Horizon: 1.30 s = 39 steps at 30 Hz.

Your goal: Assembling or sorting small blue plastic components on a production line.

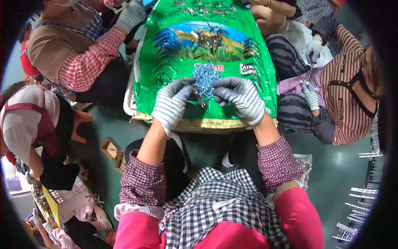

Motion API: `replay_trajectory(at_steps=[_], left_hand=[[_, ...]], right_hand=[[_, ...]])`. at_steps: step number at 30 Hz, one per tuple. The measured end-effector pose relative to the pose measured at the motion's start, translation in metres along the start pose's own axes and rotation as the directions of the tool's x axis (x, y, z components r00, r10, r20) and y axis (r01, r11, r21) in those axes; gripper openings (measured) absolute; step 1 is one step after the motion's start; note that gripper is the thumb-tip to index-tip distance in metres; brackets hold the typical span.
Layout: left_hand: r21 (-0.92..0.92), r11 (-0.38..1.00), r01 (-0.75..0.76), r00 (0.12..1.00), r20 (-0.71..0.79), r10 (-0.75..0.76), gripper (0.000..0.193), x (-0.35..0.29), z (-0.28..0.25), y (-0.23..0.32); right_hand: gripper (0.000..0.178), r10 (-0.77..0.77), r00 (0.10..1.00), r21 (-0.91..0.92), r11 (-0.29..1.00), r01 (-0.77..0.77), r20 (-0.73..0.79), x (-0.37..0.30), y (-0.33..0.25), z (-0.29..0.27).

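Observation:
Both my hands wear grey striped gloves and hover over a green plastic sheet point(166, 62) with a landscape picture, spread on a white tray point(129, 106). On the sheet lies a heap of small shiny metal parts point(205, 76). My left hand point(172, 103) pinches a thin dark metal piece point(198, 98) just below the heap. My right hand point(242, 99) curls its fingertips down onto the heap's lower right edge; whether it grips any part is hidden.
Other people sit around the tray: a gloved hand on a red checked sleeve point(89, 62) at upper left, a person in a brown striped shirt point(348, 91) at right. A small wooden box point(111, 148), white baskets point(74, 201) and racks of metal parts point(365, 195) stand on the green floor.

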<state>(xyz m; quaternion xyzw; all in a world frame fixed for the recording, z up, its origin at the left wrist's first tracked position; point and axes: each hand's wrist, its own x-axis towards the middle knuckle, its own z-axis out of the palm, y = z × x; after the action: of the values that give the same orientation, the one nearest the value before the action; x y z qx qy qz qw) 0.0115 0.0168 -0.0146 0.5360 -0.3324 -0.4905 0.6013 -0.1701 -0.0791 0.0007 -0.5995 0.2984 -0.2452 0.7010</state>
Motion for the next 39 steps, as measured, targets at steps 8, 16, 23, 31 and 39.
replay_trajectory(at_steps=[8,16,23,31,39], left_hand=[[-0.009,0.997,0.075,0.996,0.04,-0.075,0.026,-0.004,0.012,0.015],[0.062,0.997,0.044,0.998,0.04,-0.047,0.028,0.004,0.014,0.009],[-0.002,0.998,-0.056,0.998,0.029,0.056,0.026,0.004,0.022,-0.004],[0.19,0.974,-0.126,0.991,-0.013,0.131,0.025,0.007,0.026,-0.014],[0.196,0.938,-0.286,0.955,-0.028,0.297,0.021,-0.006,0.036,-0.015]], right_hand=[[0.018,-0.117,0.99,-0.018,0.993,0.118,0.079,0.014,0.009,0.012],[0.016,-0.04,0.998,0.013,0.999,0.04,0.044,0.021,0.016,0.009],[0.014,-0.367,0.929,-0.518,0.802,0.298,-0.034,0.017,0.016,0.016],[0.009,-0.243,0.959,-0.262,0.944,0.199,-0.148,0.02,0.028,0.022],[0.012,-0.501,0.86,-0.667,0.673,0.32,-0.093,0.002,0.021,0.025]])
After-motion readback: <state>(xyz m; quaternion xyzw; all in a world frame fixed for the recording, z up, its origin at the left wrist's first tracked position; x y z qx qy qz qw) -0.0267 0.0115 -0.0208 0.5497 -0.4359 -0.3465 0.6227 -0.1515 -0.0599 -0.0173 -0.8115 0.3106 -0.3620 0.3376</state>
